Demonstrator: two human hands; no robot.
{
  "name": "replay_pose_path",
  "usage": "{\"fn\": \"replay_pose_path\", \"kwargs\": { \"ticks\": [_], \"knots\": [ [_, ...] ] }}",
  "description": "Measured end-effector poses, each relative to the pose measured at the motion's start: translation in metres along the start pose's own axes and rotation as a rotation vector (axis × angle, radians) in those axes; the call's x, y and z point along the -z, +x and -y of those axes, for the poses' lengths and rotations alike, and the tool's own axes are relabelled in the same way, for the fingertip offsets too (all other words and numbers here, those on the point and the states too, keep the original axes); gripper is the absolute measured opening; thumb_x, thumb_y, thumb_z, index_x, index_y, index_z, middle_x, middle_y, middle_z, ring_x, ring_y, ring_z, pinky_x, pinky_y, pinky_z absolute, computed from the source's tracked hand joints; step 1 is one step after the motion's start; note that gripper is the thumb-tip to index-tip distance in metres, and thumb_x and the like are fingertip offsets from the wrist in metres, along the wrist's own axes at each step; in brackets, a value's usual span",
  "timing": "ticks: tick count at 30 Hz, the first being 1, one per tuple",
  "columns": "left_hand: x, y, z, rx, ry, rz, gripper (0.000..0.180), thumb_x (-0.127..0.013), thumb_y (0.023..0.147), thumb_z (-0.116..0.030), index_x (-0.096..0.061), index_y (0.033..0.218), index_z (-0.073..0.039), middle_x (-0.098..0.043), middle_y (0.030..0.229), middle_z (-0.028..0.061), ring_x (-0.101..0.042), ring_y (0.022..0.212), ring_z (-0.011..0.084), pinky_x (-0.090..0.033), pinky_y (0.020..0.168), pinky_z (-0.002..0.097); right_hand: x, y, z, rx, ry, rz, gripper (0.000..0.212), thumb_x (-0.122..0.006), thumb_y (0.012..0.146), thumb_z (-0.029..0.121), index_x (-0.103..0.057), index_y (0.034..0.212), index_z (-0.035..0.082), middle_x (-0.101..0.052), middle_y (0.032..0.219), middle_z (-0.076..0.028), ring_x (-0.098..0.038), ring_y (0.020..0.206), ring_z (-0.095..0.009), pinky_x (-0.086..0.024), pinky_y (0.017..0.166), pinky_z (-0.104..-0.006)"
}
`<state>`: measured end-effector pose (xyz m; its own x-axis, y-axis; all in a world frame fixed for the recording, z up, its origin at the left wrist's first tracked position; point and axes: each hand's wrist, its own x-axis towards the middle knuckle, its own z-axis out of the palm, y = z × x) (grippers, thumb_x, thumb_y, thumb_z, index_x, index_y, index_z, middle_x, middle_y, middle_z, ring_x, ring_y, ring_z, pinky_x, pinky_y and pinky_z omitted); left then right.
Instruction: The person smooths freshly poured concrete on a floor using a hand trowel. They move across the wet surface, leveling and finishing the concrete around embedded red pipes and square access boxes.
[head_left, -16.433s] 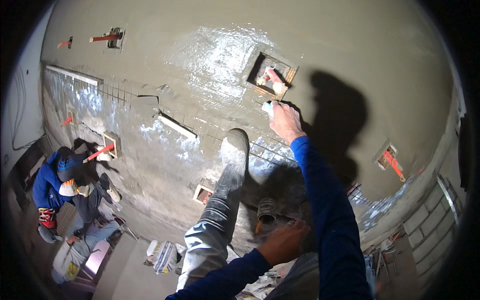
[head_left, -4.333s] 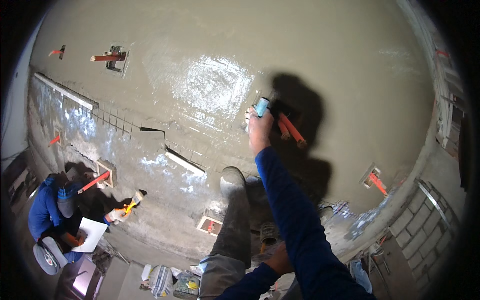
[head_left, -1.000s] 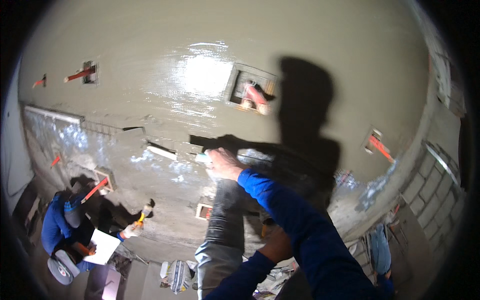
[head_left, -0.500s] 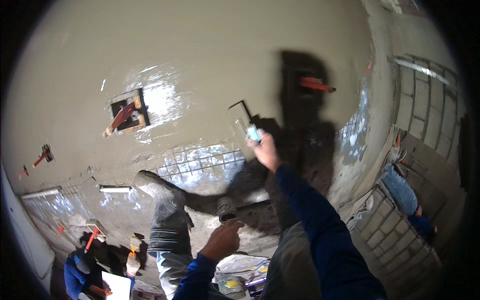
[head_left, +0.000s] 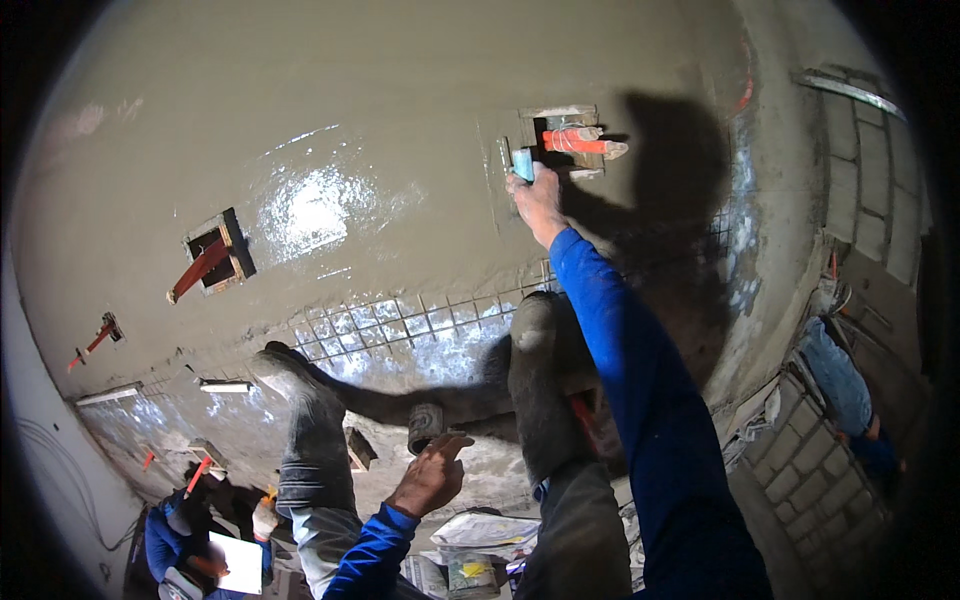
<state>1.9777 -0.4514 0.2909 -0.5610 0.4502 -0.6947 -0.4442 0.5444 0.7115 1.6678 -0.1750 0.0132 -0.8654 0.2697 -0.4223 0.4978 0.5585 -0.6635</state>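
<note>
My right hand (head_left: 540,205) is wrapped round the turquoise handle of a plastering trowel (head_left: 523,165). The narrow metal blade is seen nearly edge-on against the wet grey plaster wall (head_left: 420,110). Just right of the trowel is a recessed box (head_left: 558,113) with orange conduit ends (head_left: 575,141) tied by wire sticking out. Lower down, my left hand (head_left: 430,480) hangs free with its fingers partly stretched and loosely apart. A grey cylindrical can or pipe end (head_left: 425,425) is right above its knuckles; whether they touch I cannot tell.
Wire mesh (head_left: 420,322) runs along the plaster's lower edge, near my legs (head_left: 320,440). Another recessed box (head_left: 220,250) with conduit is at left. A co-worker (head_left: 180,535) holds a white sheet (head_left: 237,563) at lower left. Papers (head_left: 485,530) and a bucket (head_left: 470,575) lie below me.
My right hand and the trowel have moved up the wall to beside the right-hand box. The view has shifted, and that box has come out of the shadow. My left hand stays low.
</note>
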Motion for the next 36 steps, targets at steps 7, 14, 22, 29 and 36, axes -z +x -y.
{"fn": "replay_pose_path", "kwargs": {
  "ticks": [7,14,22,29,36],
  "knots": [
    [0.019,0.012,0.01,0.091,-0.014,0.033,0.037,-0.055,0.09,-0.001,-0.062,0.126,-0.007,-0.065,0.123,0.0225,-0.064,0.111,0.0449,-0.054,0.094,0.0514,-0.008,0.017,0.005,-0.055,-0.046,-0.044,0.013,-0.071,0.092,0.011,-0.067,0.097,0.0,-0.07,0.076,-0.007,-0.067,0.068,-0.014,-0.053,0.063,-0.0331],
    [0.052,-0.001,0.019,0.066,-0.078,-0.046,0.037,-0.055,0.091,-0.002,-0.061,0.127,-0.007,-0.066,0.121,0.0221,-0.065,0.11,0.0447,-0.054,0.093,0.0512,-0.002,0.017,0.026,-0.155,0.121,0.061,0.009,-0.07,0.095,0.009,-0.067,0.102,0.005,-0.069,0.085,0.0,-0.063,0.07,-0.008,-0.049,0.059,-0.0265],
    [0.075,-0.012,0.007,0.118,-0.115,0.018,0.04,-0.055,0.089,-0.001,-0.061,0.128,-0.007,-0.064,0.125,0.0223,-0.064,0.114,0.0434,-0.053,0.098,0.0508,-0.1,-0.03,0.105,0.156,0.02,0.188,0.012,-0.077,0.08,0.009,-0.069,0.085,0.002,-0.069,0.074,-0.01,-0.065,0.066,-0.02,-0.052,0.061,-0.0359],
    [0.062,-0.009,0.015,0.098,-0.087,0.019,0.039,-0.056,0.088,0.0,-0.062,0.127,-0.005,-0.064,0.125,0.0234,-0.065,0.11,0.0444,-0.054,0.095,0.0511,-0.162,-0.194,0.143,0.16,-0.15,0.734,0.031,-0.071,0.087,0.016,-0.064,0.114,0.002,-0.071,0.099,-0.028,-0.07,0.097,-0.046,-0.056,0.08,-0.0511],
    [0.022,-0.014,-0.005,0.028,-0.032,0.148,0.043,-0.061,0.091,-0.004,-0.057,0.134,-0.005,-0.061,0.135,0.0228,-0.057,0.127,0.0425,-0.047,0.108,0.0481,0.034,-0.146,0.026,0.232,-0.43,0.459,0.031,-0.069,0.083,0.009,-0.065,0.114,0.006,-0.069,0.096,-0.024,-0.068,0.092,-0.046,-0.054,0.08,-0.0541]
  ]
}}
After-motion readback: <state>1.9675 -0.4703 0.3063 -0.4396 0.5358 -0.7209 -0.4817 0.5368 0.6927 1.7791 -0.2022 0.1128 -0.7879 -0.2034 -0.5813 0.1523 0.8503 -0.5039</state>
